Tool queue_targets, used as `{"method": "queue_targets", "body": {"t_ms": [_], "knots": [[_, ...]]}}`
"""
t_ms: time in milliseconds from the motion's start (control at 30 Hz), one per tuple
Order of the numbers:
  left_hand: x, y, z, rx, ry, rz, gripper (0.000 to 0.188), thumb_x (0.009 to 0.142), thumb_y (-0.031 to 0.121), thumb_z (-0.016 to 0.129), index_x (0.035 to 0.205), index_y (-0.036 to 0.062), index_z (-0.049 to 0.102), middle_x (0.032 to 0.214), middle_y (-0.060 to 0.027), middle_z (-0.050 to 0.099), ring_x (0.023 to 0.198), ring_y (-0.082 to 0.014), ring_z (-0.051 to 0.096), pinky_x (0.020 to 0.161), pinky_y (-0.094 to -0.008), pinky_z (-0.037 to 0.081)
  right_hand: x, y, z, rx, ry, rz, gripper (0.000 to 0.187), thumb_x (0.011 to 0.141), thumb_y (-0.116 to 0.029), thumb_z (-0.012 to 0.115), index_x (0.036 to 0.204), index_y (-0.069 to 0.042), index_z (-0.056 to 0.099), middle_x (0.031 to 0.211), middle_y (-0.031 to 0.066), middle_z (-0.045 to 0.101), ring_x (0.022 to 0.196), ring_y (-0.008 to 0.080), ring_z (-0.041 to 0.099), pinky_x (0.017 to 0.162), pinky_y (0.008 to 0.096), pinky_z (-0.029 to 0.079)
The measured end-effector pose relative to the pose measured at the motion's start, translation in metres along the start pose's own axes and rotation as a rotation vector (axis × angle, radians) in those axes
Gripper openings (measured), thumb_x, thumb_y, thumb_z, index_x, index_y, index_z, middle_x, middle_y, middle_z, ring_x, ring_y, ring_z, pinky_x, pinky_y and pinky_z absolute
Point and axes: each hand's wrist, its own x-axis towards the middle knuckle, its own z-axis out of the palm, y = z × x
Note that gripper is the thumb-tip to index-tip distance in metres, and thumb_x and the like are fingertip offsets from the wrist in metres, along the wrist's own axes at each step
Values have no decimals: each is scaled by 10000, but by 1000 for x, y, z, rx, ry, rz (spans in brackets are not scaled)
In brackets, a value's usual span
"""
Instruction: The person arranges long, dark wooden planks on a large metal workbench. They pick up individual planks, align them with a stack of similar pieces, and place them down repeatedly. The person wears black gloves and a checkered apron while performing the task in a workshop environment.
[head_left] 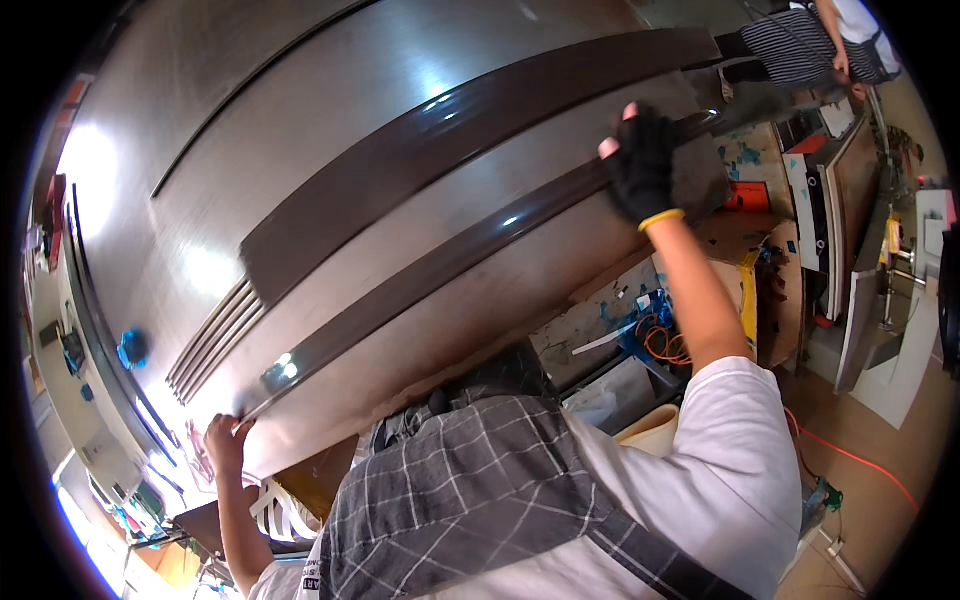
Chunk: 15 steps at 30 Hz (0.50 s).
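Note:
A long, narrow, glossy dark strip (450, 237) lies slantwise across the metal-topped table (400, 345) in front of me. At its left end my left hand (226, 445) is bare, thumb and finger pinched on the tip of a thin, light rod (256, 409) that lines up with the strip. My right hand (643, 170), in a black fingerless glove with a yellow cuff, lies over the strip near its right end. Its visible fingertips are apart; the other fingers are hidden. Beyond the strip lies a wider dark brown panel (420, 160), with several thin metal rods (215, 340) beside its left end.
A thin dark rod (250, 95) lies farther back on the table. A blue lump (132, 349) sits at the left. Under the near edge are an orange cable (662, 343) and a cardboard box (775, 300). Another person (800, 45) stands at the far right.

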Motion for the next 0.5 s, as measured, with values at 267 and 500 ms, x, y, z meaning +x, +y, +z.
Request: {"method": "queue_targets", "body": {"t_ms": [267, 500], "knots": [[10, -22, 34, -167, 301, 170, 261, 689, 290, 725, 773, 70, 612, 751, -87, 519, 747, -287, 544, 636, -402, 451, -71, -312, -16, 314, -104, -303, 868, 774, -553, 555, 1357, 22, 267, 1353, 303, 311, 1274, 454, 280, 1065, 579, 144], [8, -3, 60, -390, 676, 211, 294, 606, 235, 772, 671, 71, 536, 707, -79, 480, 708, -295, 488, 622, -396, 423, -111, -504, -34, 603, -215, -441, 987, 678, -617, 611, 1358, 10, 269, 1405, 298, 236, 1312, 465, 210, 1077, 577, 127]]}}
